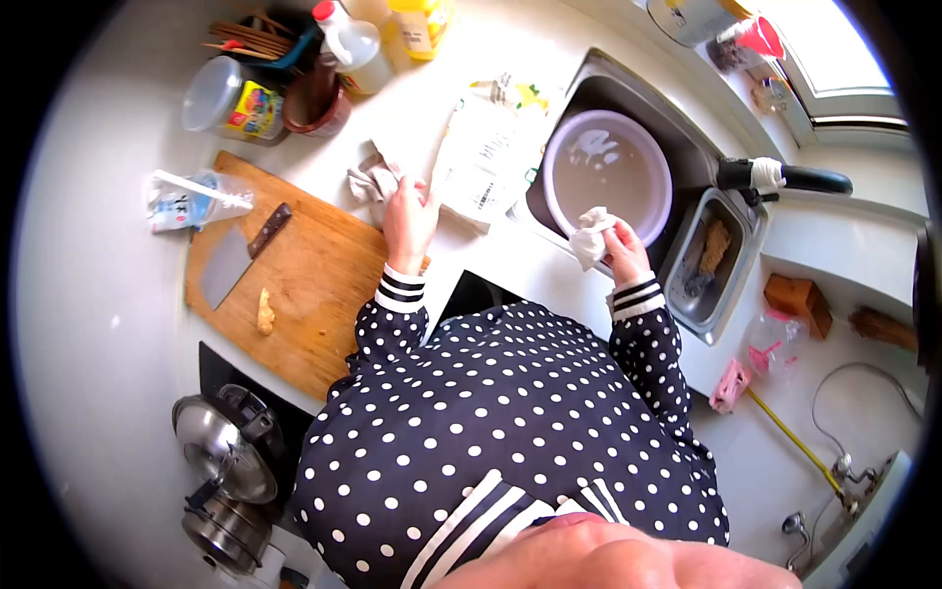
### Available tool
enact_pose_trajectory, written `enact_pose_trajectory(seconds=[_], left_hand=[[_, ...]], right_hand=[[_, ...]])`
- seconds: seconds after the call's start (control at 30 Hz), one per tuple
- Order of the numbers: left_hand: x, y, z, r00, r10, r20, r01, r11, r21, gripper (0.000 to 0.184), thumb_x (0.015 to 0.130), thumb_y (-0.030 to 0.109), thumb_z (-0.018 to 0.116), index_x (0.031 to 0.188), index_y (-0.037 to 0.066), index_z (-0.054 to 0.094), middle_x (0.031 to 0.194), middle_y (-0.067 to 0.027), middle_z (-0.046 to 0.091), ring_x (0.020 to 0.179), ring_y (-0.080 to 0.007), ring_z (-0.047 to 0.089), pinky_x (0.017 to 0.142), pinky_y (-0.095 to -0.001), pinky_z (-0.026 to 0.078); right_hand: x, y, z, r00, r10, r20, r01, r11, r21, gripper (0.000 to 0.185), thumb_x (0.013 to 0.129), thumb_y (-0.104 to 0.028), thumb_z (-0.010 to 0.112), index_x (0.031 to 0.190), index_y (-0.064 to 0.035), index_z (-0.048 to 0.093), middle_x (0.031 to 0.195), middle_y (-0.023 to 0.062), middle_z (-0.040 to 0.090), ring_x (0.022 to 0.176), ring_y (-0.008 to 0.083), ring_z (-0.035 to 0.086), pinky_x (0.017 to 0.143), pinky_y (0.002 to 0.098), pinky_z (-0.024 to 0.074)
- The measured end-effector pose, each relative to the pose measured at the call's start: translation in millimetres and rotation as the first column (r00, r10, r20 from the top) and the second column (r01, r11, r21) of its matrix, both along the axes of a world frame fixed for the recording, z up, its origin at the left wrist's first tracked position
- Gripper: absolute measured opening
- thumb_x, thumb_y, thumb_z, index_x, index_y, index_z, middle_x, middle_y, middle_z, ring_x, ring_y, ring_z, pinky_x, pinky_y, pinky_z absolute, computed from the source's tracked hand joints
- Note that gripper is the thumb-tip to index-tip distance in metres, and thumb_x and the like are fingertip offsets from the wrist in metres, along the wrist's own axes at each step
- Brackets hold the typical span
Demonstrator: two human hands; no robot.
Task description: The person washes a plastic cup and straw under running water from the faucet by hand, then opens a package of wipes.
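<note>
My left hand (410, 224) is closed at the top right corner of the wooden cutting board, its fingertips against a crumpled greyish cloth (373, 179) on the counter. Pinched in my right hand (626, 253) is a crumpled white cloth or tissue (590, 239), held at the near rim of a light purple basin (662, 187). Cloudy water fills the basin, which sits in the metal sink (589, 86). A white printed bag (478, 162) lies between my hands. On the cutting board (324, 275) are a cleaver (228, 267) and a piece of ginger (265, 312).
Jars and bottles (358, 54) stand at the back left. A plastic cup (201, 201) overlaps the board's left corner. The faucet (785, 177) reaches in beside a small sink basin (708, 260). Metal pots (226, 471) are at lower left.
</note>
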State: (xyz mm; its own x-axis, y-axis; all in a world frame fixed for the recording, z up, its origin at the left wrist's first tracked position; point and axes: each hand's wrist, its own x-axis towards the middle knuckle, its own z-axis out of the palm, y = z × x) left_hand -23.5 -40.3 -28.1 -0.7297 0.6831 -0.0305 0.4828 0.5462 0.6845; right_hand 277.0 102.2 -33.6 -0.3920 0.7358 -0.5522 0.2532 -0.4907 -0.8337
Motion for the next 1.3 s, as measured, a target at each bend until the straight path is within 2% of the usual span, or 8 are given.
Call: enact_pose_trajectory(seconds=[0.13,0.3,0.43,0.53,0.67,0.9,1.1,1.3], left_hand=[[-4,15,54,0.994,0.110,-0.021,-0.103,0.974,0.200,0.020,0.077,0.014,0.066,0.088,0.001,0.055,0.059,-0.0040,0.052,0.053,-0.0102,0.048,0.050,-0.0265,0.039],[-45,83,124,0.926,-0.041,-0.375,0.176,0.927,0.332,0.016,0.077,0.011,0.060,0.092,0.005,0.057,0.066,-0.0083,0.056,0.059,-0.0229,0.056,0.055,-0.0312,0.044],[-112,177,150,0.695,-0.083,-0.714,0.297,0.937,0.181,0.028,0.077,0.014,0.059,0.103,0.006,0.055,0.096,-0.0116,0.057,0.086,-0.0269,0.057,0.076,-0.0366,0.046],[-138,226,169,0.607,-0.211,-0.766,0.326,0.945,-0.001,0.044,0.076,0.016,0.060,0.118,0.007,0.049,0.119,-0.0114,0.050,0.105,-0.0270,0.050,0.090,-0.0369,0.042],[-177,274,150,0.616,-0.230,-0.754,0.372,0.928,0.021,0.059,0.075,0.018,0.061,0.129,0.009,0.040,0.136,-0.0097,0.036,0.120,-0.0277,0.040,0.099,-0.0338,0.035],[-183,276,130,0.569,-0.212,-0.795,0.444,0.892,0.080,0.051,0.076,0.011,0.053,0.125,0.000,0.042,0.132,-0.0163,0.040,0.124,-0.0289,0.036,0.103,-0.0328,0.031],[-177,272,136,0.701,-0.209,-0.682,0.428,0.888,0.168,0.052,0.071,-0.001,0.050,0.123,0.002,0.047,0.132,-0.0133,0.041,0.124,-0.0269,0.037,0.102,-0.0321,0.032],[-180,275,133,0.704,-0.231,-0.671,0.438,0.886,0.155,0.055,0.069,-0.003,0.052,0.124,0.002,0.047,0.133,-0.0124,0.041,0.126,-0.0245,0.035,0.103,-0.0305,0.031]], right_hand=[[-43,12,30,0.897,-0.132,-0.422,0.024,0.967,-0.253,0.032,0.090,-0.014,0.044,0.122,-0.0098,0.043,0.117,0.0084,0.053,0.105,0.0241,0.055,0.087,0.0394,0.0472],[-101,51,43,0.650,-0.141,-0.747,-0.143,0.942,-0.303,0.035,0.092,-0.015,0.037,0.126,-0.0052,0.038,0.119,0.0137,0.050,0.106,0.0265,0.053,0.090,0.0436,0.0439],[-131,78,61,0.692,-0.195,-0.695,-0.172,0.891,-0.421,0.038,0.092,-0.025,0.038,0.122,-0.0008,0.044,0.117,0.0134,0.054,0.106,0.0271,0.053,0.091,0.0451,0.0430],[-152,96,70,0.717,-0.138,-0.683,-0.200,0.898,-0.392,0.042,0.093,-0.028,0.033,0.123,-0.0002,0.042,0.119,0.0146,0.052,0.108,0.0289,0.052,0.094,0.0457,0.0403],[-200,135,79,0.679,0.049,-0.732,-0.193,0.975,-0.114,0.033,0.087,-0.007,0.043,0.119,-0.0055,0.040,0.110,0.0103,0.052,0.097,0.0216,0.056,0.085,0.0378,0.0476],[-313,189,102,0.697,-0.014,-0.717,-0.009,1.000,-0.029,0.031,0.086,-0.003,0.049,0.116,0.0027,0.047,0.104,0.0116,0.057,0.092,0.0197,0.058,0.081,0.0309,0.0478],[-383,208,111,0.749,-0.053,-0.661,0.121,0.991,0.057,0.032,0.086,-0.006,0.052,0.116,0.0038,0.048,0.104,0.0123,0.058,0.089,0.0204,0.060,0.078,0.0300,0.0494],[-393,209,118,0.753,-0.044,-0.657,0.086,0.996,0.032,0.035,0.086,-0.003,0.050,0.120,0.0039,0.045,0.106,0.0146,0.057,0.091,0.0233,0.060,0.077,0.0328,0.0513]])
